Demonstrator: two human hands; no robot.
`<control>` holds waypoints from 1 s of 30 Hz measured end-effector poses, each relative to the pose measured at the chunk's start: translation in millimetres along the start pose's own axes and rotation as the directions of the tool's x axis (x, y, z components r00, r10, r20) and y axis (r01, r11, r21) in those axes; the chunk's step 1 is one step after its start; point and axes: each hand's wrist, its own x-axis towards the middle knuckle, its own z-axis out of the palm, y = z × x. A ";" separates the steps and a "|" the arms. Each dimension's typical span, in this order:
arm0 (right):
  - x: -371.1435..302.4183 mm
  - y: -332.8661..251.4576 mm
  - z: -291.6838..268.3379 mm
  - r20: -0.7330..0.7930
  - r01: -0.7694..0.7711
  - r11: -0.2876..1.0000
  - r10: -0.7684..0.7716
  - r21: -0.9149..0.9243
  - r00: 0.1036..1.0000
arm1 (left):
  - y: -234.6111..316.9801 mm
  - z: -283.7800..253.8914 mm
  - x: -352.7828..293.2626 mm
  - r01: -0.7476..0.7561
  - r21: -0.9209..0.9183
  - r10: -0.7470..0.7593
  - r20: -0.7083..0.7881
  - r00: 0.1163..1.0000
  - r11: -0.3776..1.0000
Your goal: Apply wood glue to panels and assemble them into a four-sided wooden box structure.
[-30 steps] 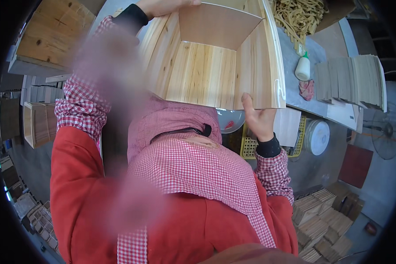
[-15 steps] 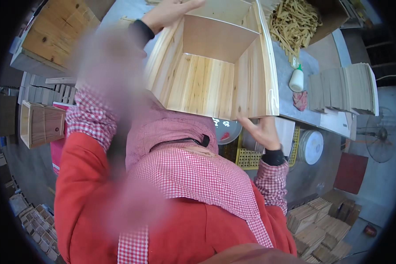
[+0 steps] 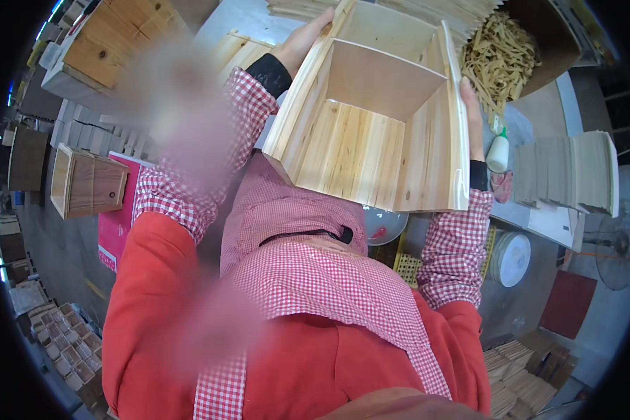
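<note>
Where the view curves away at lower left, small pale boxes (image 3: 70, 346) sit in close rows, their contents too small to make out. Just above, a light wooden crate (image 3: 91, 183) lies with its open side facing left, and beyond it is a bigger boxy piece (image 3: 122, 42) with a knotty brown face. The left hand (image 3: 302, 47) presses against the outer left wall of a wooden box (image 3: 364, 157), near its far end. This box is tilted in front of the apron, open toward the viewer; a tan divider (image 3: 385, 80) parts its larger near compartment from a smaller far one. Below its near edge, a grey basin (image 3: 388, 234) holds something small and red. The right hand (image 3: 472, 108) braces the outer right wall, so the box is clasped between both hands; how their hidden fingers bend, I cannot tell. Farther right, thin wooden strips (image 3: 500, 59) heap up beside or inside a brown carton (image 3: 556, 52).
</note>
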 end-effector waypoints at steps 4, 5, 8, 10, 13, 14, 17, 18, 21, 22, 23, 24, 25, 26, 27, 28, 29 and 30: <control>5.1 -4.3 3.0 0.016 -0.079 0.996 0.079 0.034 0.997 | 0.3 -23.0 12.0 -0.032 0.046 0.028 0.078 0.997 0.998; 4.8 -2.3 0.8 0.025 -0.097 0.994 0.096 0.048 0.995 | 1.8 -16.2 14.8 0.004 -0.079 0.006 0.131 0.991 0.997; 5.2 4.7 -14.8 0.071 -0.193 0.958 0.182 0.213 0.981 | -0.8 -11.1 25.6 -0.008 -0.243 0.066 0.231 0.971 0.970; 10.9 6.2 -7.8 0.131 -0.238 0.927 0.208 0.290 0.969 | -1.7 -3.4 27.7 -0.024 0.005 0.023 0.094 0.995 1.000; -7.0 -7.4 1.4 0.007 -0.261 0.938 0.266 0.227 0.964 | 12.2 31.6 -16.4 -0.009 0.129 0.027 -0.143 0.989 0.992; -13.0 -5.1 -7.8 0.077 -0.220 0.933 0.206 0.284 0.975 | 9.4 32.3 -27.4 -0.029 0.133 0.050 -0.156 0.987 0.991; -34.7 2.2 3.2 -0.060 0.049 0.976 -0.037 0.212 0.998 | -29.5 -35.3 -69.0 -0.460 0.574 0.697 -0.301 0.651 0.678; -43.1 7.5 -19.6 -0.112 0.121 0.991 -0.128 -0.064 0.985 | -40.7 -87.2 -91.1 -0.398 0.860 0.884 -0.121 0.451 0.321; -88.6 25.1 -78.2 -0.295 0.147 0.912 -0.272 -0.384 0.916 | -31.3 -122.8 -209.9 0.230 0.831 0.852 -0.523 0.020 0.506; -99.5 24.1 -83.8 -0.278 0.158 0.910 -0.277 -0.383 0.920 | -47.9 -183.5 -236.6 0.154 0.694 0.699 -0.714 0.024 0.703; -112.0 25.6 -90.2 -0.374 0.099 0.910 -0.262 -0.402 0.890 | -50.6 -193.5 -247.8 -0.123 0.330 0.346 -0.926 0.148 0.936; -118.9 24.3 -92.4 -0.462 0.041 0.909 -0.249 -0.414 0.851 | -53.6 -196.0 -254.7 -0.310 -0.148 -0.028 -0.932 0.362 0.939; -122.1 21.8 -92.1 -0.464 0.046 0.907 -0.257 -0.419 0.848 | -58.4 -199.8 -253.2 -0.312 -0.153 -0.028 -0.929 0.370 0.938; -124.1 18.3 -91.2 -0.476 0.045 0.908 -0.260 -0.417 0.840 | -63.5 -205.5 -247.9 -0.392 -0.276 -0.049 -0.865 0.500 0.877; -127.3 12.0 -90.1 -0.489 0.045 0.908 -0.266 -0.417 0.831 | -66.1 -207.5 -242.7 -0.444 -0.406 -0.050 -0.780 0.623 0.798; -130.8 4.9 -88.5 -0.502 0.046 0.907 -0.273 -0.418 0.821 | -67.7 -209.9 -237.7 -0.467 -0.536 -0.030 -0.679 0.734 0.704; -134.5 -5.3 -83.1 -0.508 0.057 0.902 -0.293 -0.428 0.810 | -61.7 -201.1 -232.5 -0.462 -0.548 -0.025 -0.663 0.748 0.698; -138.0 -15.1 -76.5 -0.473 0.111 0.880 -0.350 -0.462 0.808 | -54.2 -193.1 -228.6 -0.469 -0.510 0.015 -0.666 0.746 0.721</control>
